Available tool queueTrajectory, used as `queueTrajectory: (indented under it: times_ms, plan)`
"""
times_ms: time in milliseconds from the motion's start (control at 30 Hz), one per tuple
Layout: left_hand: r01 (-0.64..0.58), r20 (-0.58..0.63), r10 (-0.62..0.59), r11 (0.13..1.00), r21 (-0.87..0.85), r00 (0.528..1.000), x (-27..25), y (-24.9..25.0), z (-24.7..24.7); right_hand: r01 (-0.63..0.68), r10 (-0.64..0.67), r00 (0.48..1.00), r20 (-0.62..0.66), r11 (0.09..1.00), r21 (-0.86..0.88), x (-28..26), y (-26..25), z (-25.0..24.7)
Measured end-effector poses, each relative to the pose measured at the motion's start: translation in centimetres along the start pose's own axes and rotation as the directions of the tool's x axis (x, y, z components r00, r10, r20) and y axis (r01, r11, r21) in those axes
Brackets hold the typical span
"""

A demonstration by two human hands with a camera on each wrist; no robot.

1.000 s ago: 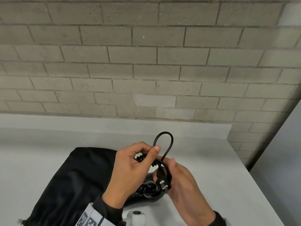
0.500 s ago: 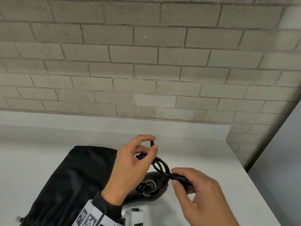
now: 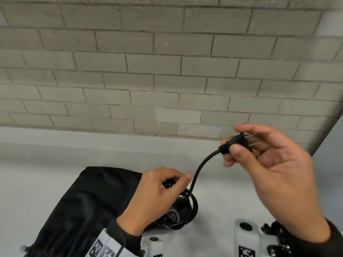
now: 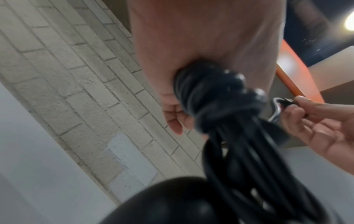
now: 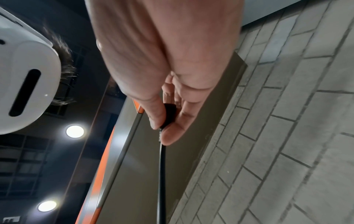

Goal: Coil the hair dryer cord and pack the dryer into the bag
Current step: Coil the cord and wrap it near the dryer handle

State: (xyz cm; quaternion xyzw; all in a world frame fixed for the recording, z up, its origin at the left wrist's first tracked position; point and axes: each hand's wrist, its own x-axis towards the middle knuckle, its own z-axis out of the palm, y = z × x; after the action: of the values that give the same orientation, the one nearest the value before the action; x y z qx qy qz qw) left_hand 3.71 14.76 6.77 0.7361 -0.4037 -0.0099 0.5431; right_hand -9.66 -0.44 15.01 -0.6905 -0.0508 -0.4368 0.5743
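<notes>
My left hand (image 3: 159,193) grips the bundled black cord (image 4: 210,97) just above the black hair dryer (image 3: 183,212), which lies on the white table and is partly hidden by that hand. Loops of the cord (image 3: 194,203) hang beside the dryer. My right hand (image 3: 274,164) is raised to the right and pinches the black plug (image 3: 236,142), (image 5: 169,115) between thumb and fingers, prongs pointing right. A free length of cord curves from the plug down to the bundle. The black drawstring bag (image 3: 83,206) lies flat on the table at the left, under my left forearm.
A white table (image 3: 222,191) runs to a grey brick wall (image 3: 167,71) behind. The table's right edge (image 3: 319,216) is close to my right forearm. White wrist-camera mounts (image 3: 245,236) show at the bottom.
My right hand has drawn the plug end out of the bundle and lifted it up and to the right. The cord loop above the left hand is gone; the left hand has lowered slightly.
</notes>
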Motion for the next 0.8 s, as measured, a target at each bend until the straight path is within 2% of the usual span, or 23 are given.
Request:
queueTrajectory:
  times_ms: [133,267,367,467,533,667,800]
  plan:
    - [-0.129,0.077,0.123,0.989,0.078,0.989,0.0,-0.9,0.1,0.023,-0.023,1.0,0.018,1.0,0.006,2.3,0.0,-0.4]
    - [-0.192,0.145,0.176,0.975,0.111,0.974,0.1,-1.4,0.2,-0.01,0.01,1.0,-0.002,0.998,0.054,4.0,1.0,-0.6]
    - [-0.192,0.192,0.171,0.977,0.097,0.966,0.0,-1.4,-0.2,-0.039,0.041,0.999,-0.025,0.996,0.083,4.2,1.8,-0.7]
    - [-0.116,0.255,0.096,0.991,0.063,0.962,-0.4,-1.6,-0.6,-0.043,0.048,0.998,-0.043,0.995,0.094,4.2,2.1,-0.8]
    - [-0.101,0.308,0.089,0.995,0.021,0.947,-0.5,-1.6,-0.5,-0.042,0.046,0.998,-0.047,0.995,0.092,4.2,2.0,-1.0]
    - [-0.156,0.276,0.155,0.988,-0.018,0.948,-0.3,-1.2,-0.2,-0.029,0.037,0.996,-0.08,0.994,0.101,4.3,1.9,-1.5]
    - [-0.225,0.253,0.214,0.974,0.016,0.944,0.1,-1.1,-0.2,0.011,0.007,0.991,-0.134,0.991,0.135,4.7,1.6,-2.1]
